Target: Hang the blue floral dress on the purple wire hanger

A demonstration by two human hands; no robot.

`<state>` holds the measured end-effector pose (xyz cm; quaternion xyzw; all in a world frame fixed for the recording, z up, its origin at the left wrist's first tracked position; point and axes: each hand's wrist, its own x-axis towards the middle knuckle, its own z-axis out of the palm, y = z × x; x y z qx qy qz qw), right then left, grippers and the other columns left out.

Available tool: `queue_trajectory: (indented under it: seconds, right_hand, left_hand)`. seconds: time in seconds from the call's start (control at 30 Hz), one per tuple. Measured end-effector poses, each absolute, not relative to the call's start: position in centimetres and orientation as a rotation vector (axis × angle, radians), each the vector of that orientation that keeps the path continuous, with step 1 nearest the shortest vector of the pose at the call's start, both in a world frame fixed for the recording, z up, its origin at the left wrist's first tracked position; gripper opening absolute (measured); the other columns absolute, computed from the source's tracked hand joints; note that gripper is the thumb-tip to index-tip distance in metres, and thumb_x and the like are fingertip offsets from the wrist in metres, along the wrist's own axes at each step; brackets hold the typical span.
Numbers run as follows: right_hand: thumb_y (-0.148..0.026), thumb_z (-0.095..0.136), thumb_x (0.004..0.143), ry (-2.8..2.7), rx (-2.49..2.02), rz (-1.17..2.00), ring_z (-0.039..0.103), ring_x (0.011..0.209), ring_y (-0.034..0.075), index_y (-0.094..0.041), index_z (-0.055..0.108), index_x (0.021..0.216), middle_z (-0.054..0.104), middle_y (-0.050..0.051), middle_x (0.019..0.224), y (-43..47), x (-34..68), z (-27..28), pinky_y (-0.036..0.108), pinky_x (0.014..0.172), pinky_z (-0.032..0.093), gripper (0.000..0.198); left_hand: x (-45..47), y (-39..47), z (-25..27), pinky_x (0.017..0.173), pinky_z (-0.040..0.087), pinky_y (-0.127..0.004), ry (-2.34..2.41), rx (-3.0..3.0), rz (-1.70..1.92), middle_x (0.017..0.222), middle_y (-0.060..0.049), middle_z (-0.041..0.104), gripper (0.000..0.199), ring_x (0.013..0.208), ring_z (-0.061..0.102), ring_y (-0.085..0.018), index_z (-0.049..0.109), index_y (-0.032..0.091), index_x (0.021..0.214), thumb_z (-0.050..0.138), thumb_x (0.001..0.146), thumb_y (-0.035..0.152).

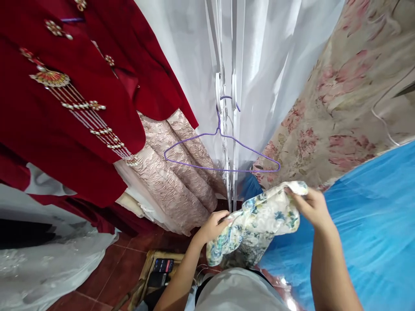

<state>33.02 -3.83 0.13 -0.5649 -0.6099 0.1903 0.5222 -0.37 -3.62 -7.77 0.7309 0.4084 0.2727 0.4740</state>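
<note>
A white garment with blue, green and yellow flowers (259, 222) is stretched out in front of my body, its lower part hanging down. My left hand (215, 226) grips its left edge, thumb on top. On the other side, my right hand (308, 205) pinches the garment's upper right corner. Just above the garment hangs a bare purple wire hanger (223, 169), hooked on a white rack bar. My hands are apart from the hanger.
Red jackets with beaded trim (68, 121) and a pink textured skirt (178, 172) hang at left. On the right are a floral curtain (340, 95) and blue tulle (369, 224). A phone (164, 264) lies on a wooden stool (147, 261) below. White curtains (191, 43) hang behind.
</note>
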Motion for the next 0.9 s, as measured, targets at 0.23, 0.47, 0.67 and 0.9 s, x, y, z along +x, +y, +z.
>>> queue_trajectory:
  seconds: [0.23, 0.47, 0.67, 0.9]
  right_hand:
    - [-0.046, 0.073, 0.074, -1.139, -1.289, 0.298, 0.052, 0.06, 0.017, -0.019, 0.067, 0.07, 0.061, 0.003, 0.067, 3.3, 33.6, 4.6, 0.029, 0.055, 0.042, 0.028]
    - [-0.055, 0.074, 0.076, -1.43, -1.306, 0.7, 0.047, 0.054, 0.013, -0.018, 0.06, 0.064, 0.055, 0.0, 0.058, 7.0, 28.1, 7.3, 0.025, 0.048, 0.037, 0.041]
    - [-0.072, 0.074, 0.068, -1.386, -1.336, 1.02, 0.042, 0.044, 0.011, -0.019, 0.053, 0.054, 0.048, -0.003, 0.048, 6.0, 24.9, 6.1, 0.024, 0.041, 0.03, 0.058]
    - [-0.067, 0.082, 0.065, -1.335, -1.307, 1.067, 0.05, 0.049, 0.014, -0.015, 0.067, 0.063, 0.061, 0.002, 0.056, 4.1, 26.1, 7.5, 0.025, 0.043, 0.037, 0.054]
  left_hand:
    - [0.2, -4.4, -1.9, 0.069, 0.042, -0.031, 1.021, 1.938, 0.968, 0.074, -0.003, 0.055, 0.033, 0.071, 0.054, -0.018, 0.053, 0.021, 0.073, 0.044, 0.101, 0.038]
    - [-3.7, -4.2, 0.4, 0.058, 0.04, -0.028, 1.186, 1.695, 1.166, 0.066, 0.001, 0.056, 0.029, 0.062, 0.051, -0.016, 0.064, 0.021, 0.079, 0.055, 0.094, 0.044]
    - [-12.6, -0.1, 1.6, 0.083, 0.049, -0.032, 1.189, 1.961, 0.981, 0.095, -0.004, 0.074, 0.015, 0.09, 0.066, -0.024, 0.074, 0.024, 0.094, 0.062, 0.085, 0.025]
    - [-18.5, 9.9, 4.0, 0.101, 0.039, -0.043, 1.489, 2.467, 1.059, 0.089, -0.006, 0.068, 0.028, 0.099, 0.057, -0.028, 0.068, 0.024, 0.081, 0.047, 0.074, 0.007]
